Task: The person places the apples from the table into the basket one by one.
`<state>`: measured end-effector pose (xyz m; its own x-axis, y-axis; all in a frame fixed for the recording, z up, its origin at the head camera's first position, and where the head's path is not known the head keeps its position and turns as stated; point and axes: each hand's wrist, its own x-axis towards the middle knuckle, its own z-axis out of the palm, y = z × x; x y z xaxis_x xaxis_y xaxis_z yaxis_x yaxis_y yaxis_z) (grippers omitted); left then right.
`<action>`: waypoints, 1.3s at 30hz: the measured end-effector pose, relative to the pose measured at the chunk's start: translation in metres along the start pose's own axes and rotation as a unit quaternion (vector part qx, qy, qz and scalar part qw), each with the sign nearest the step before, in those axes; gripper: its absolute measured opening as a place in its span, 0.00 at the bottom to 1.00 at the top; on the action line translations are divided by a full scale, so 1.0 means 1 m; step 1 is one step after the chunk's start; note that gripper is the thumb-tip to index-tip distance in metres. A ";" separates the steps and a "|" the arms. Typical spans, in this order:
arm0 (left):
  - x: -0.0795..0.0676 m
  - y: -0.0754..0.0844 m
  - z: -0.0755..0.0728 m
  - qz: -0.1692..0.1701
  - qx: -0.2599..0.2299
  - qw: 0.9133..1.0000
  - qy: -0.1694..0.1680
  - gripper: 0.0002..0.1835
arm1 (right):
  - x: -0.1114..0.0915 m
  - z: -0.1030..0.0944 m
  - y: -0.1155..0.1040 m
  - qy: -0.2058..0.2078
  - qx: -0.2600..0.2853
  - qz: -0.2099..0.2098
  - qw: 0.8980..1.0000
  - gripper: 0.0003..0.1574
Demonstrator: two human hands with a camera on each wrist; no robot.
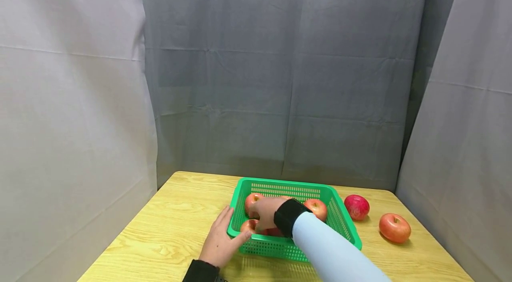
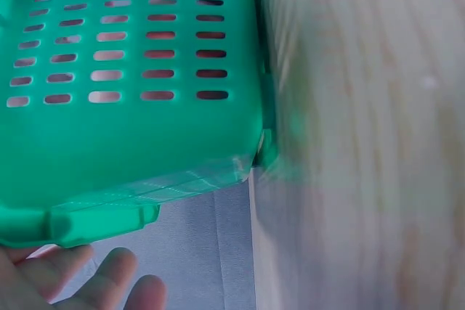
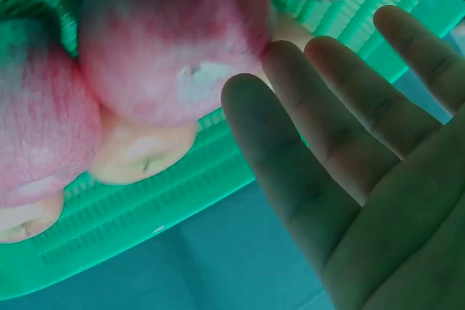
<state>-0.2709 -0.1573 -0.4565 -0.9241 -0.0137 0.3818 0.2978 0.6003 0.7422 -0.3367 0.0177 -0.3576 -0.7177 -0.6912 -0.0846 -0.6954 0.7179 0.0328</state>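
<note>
A green plastic basket stands on the table with several apples inside, among them one apple at the left and another apple at the right. My left hand rests at its near left corner, fingers extended along the side and thumb by the front rim. In the left wrist view its fingertips lie beside the rim. Inside the basket, my right hand reaches over the apples. The right wrist view shows its extended fingers beside a large red fruit, with nothing held.
On the table, right of the basket, lie a deep-red round fruit and an orange-red apple. A grey curtain hangs behind, with pale cloth at the left and right sides.
</note>
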 end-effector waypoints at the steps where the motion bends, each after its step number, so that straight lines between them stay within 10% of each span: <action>1: 0.000 0.000 0.001 0.002 0.002 1.000 0.001 0.46 | -0.001 0.001 0.005 0.001 0.005 0.007 1.000 0.07; 6: -0.001 -0.002 0.004 0.006 0.010 1.000 0.011 0.46 | -0.009 0.005 0.035 0.013 0.035 0.029 0.999 0.22; 26: -0.004 -0.004 -0.002 0.012 0.020 0.999 0.026 0.46 | -0.084 0.007 0.169 0.049 0.075 0.142 0.986 0.23; 39: -0.001 -0.005 -0.002 -0.002 0.022 0.999 0.024 0.47 | -0.163 0.066 0.274 0.092 0.113 0.285 0.947 0.32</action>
<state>-0.2706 -0.1615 -0.4595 -0.9123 -0.0540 0.4059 0.2824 0.6349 0.7191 -0.4080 0.3325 -0.4004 -0.9830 -0.1737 0.0593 -0.1821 0.9637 -0.1953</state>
